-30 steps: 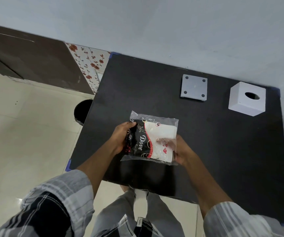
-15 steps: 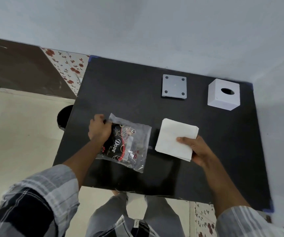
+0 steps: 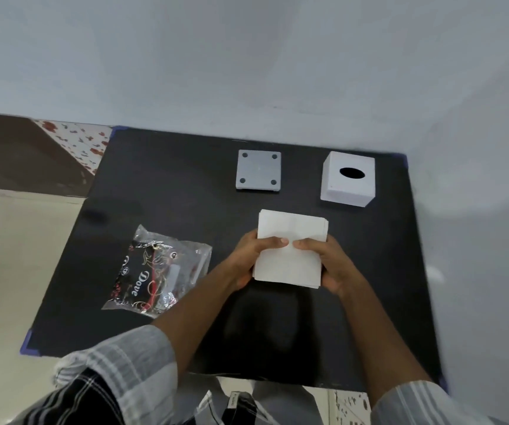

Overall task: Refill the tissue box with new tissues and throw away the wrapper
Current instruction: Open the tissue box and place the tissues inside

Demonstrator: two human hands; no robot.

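Note:
A white stack of tissues [image 3: 291,240] is held above the middle of the black table [image 3: 161,191]. My left hand [image 3: 251,256] grips its left edge and my right hand [image 3: 329,262] grips its right edge, thumbs on top. The clear and black wrapper [image 3: 155,274] lies flat on the table to the left, apart from both hands. The white tissue box [image 3: 348,179] stands at the back right, with its oval slot facing up. Its grey base plate [image 3: 258,170] lies separately to the left of the box.
The table stands in a corner, with walls behind and to the right. A tiled floor [image 3: 11,256] lies beyond the table's left edge. Blue tape [image 3: 27,345] marks the table's front left corner.
My left hand has let go of the wrapper, which now lies on the table. That hand has moved right and joined my right hand on the tissue stack.

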